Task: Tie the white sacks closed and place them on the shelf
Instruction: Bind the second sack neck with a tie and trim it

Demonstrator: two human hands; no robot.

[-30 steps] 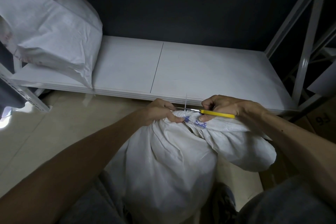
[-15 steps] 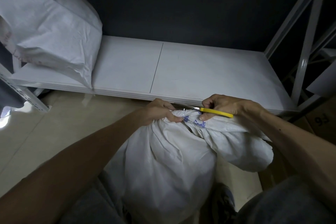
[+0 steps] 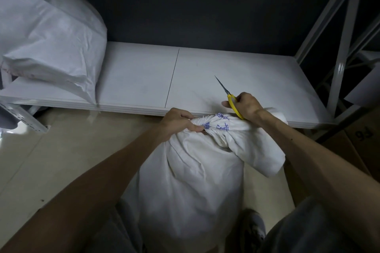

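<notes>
While the left hand (image 3: 178, 123) clamps the bunched neck of the white woven sack (image 3: 191, 181) with fingers and thumb curled tight round it, the right hand (image 3: 246, 107) holds the yellow-handled scissors (image 3: 228, 94) just right of the neck. Its fingers are wrapped on the handle and the blades are closed, tip aimed up-left over the flat white shelf board (image 3: 144, 80).

The sack stands on the beige tiled floor (image 3: 41, 160) at lower centre, between the person's legs and just in front of the shelf edge. Its neck has blue print and the loose top flops to the right. Cannot tell whether a tie sits on the neck, as the folds hide it.

A second white sack (image 3: 51, 37) already lies on the shelf at upper left. A brown cardboard box (image 3: 362, 135) is at right.

Judgement: tying is about finished; lifting comes next.

Risks:
- Lifting with the scissors in hand could let the tip poke or snag the weave, or the other arm.
- If the left grip eases before the closure holds, the neck may open.
- A one-handed lift of a full sack may let it slump off the shelf lip.
</notes>
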